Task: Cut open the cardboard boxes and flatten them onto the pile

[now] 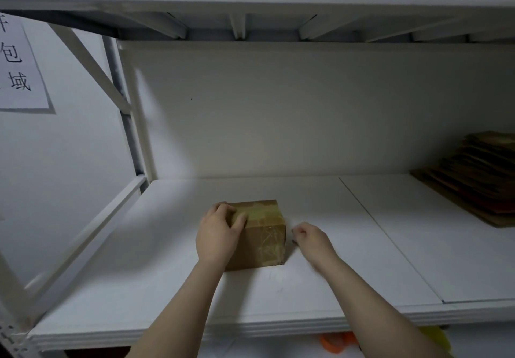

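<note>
There is one taped cardboard box [263, 235] and one pile of flattened cardboard [473, 179]. Two hands are in view, the left hand [216, 235] and the right hand [312, 239]. The one shelf [195, 328] has two white boards [434, 246]. One paper sign [19, 65] is on the wall.

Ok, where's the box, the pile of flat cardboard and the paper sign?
cardboard box [266, 243]: head view, on its taped front face.
pile of flat cardboard [473, 182]: head view, on the middle of the stack.
paper sign [19, 65]: head view, on the sheet's middle.
</note>
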